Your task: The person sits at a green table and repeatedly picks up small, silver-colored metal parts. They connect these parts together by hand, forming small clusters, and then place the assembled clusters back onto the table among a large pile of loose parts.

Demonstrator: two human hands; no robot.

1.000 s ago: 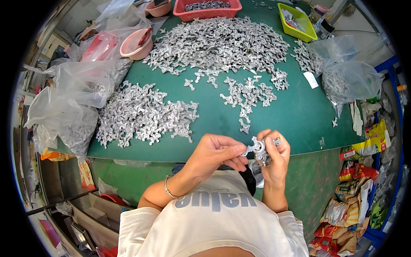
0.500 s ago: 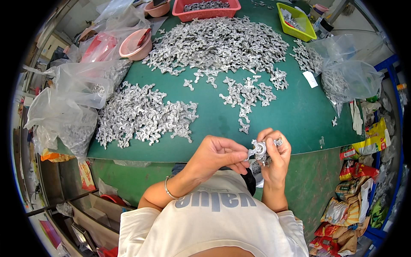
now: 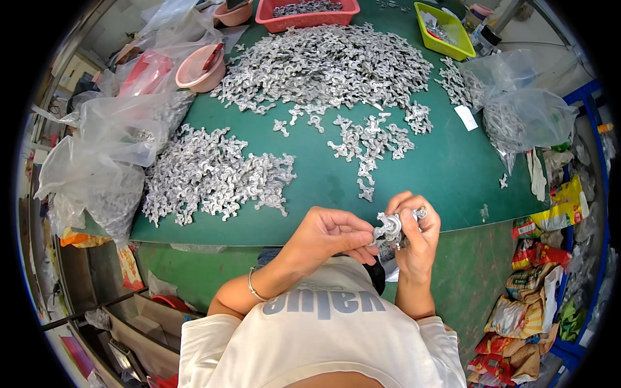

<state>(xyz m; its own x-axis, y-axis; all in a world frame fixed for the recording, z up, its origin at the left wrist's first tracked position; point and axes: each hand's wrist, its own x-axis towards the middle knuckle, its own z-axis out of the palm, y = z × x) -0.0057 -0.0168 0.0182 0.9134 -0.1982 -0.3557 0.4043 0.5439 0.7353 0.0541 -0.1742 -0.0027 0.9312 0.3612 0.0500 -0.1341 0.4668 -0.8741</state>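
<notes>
Several small silvery cast metal parts (image 3: 391, 227) are bunched in my right hand (image 3: 417, 236), its fingers curled round them in front of my shirt at the table's near edge. My left hand (image 3: 333, 236) pinches the left end of one of these parts between thumb and fingertips. Both hands meet at this part, and the palm of the right one hides some of the bunch. Beyond my hands, a short trail of similar metal parts (image 3: 372, 145) lies on the green table (image 3: 310, 178).
A big heap of metal parts (image 3: 323, 68) covers the table's far middle, with a smaller heap (image 3: 210, 171) at left. Plastic bags (image 3: 97, 161) flank the left side, another bag (image 3: 527, 119) the right. A red tray (image 3: 307, 21), a pink bowl (image 3: 201, 70) and a yellow-green basket (image 3: 446, 32) stand farther back.
The whole view has shifted slightly, with the table's things a little farther left. My hands keep nearly the same grip; the held part looks slightly turned.
</notes>
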